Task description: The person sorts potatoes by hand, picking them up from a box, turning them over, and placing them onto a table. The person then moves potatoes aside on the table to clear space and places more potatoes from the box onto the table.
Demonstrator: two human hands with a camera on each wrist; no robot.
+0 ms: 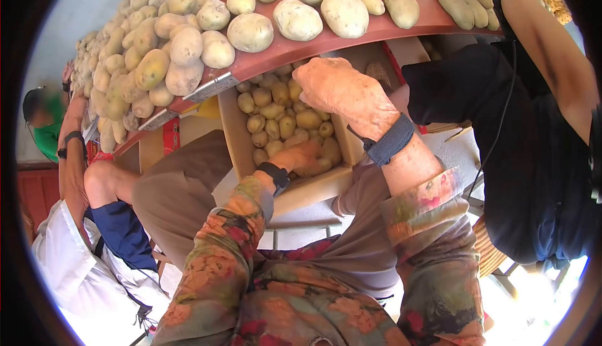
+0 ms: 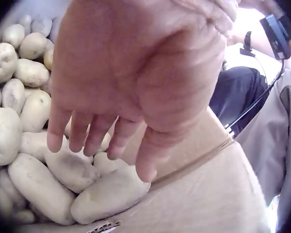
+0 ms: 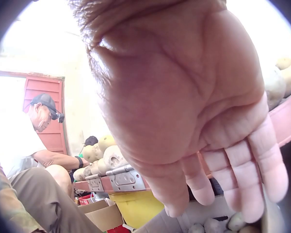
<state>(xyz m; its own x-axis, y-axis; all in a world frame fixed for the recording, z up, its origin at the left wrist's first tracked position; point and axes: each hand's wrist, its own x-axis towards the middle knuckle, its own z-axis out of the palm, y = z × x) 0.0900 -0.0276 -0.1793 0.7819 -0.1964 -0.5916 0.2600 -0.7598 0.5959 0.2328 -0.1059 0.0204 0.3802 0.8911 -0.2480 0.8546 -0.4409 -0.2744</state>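
A cardboard box (image 1: 229, 136) of potatoes (image 1: 271, 111) stands between the person's knees, below the table's edge. Reaching low into it, the left hand (image 1: 301, 158) lies over the potatoes at the near side. In the left wrist view its fingers (image 2: 104, 131) are spread and extended above a long potato (image 2: 111, 194), gripping nothing. The right hand (image 1: 342, 89) hovers above the box's far right part, close to the table edge. Its fingers (image 3: 240, 179) point downward, loosely extended and without anything in them, in the right wrist view.
The reddish table (image 1: 263, 64) carries a big heap of potatoes (image 1: 150, 51) at left and a row along its edge. Metal hinges (image 1: 210, 87) sit on that edge. Other people sit left, one in a white shirt (image 1: 59, 246), and right, in dark clothes (image 1: 501, 139).
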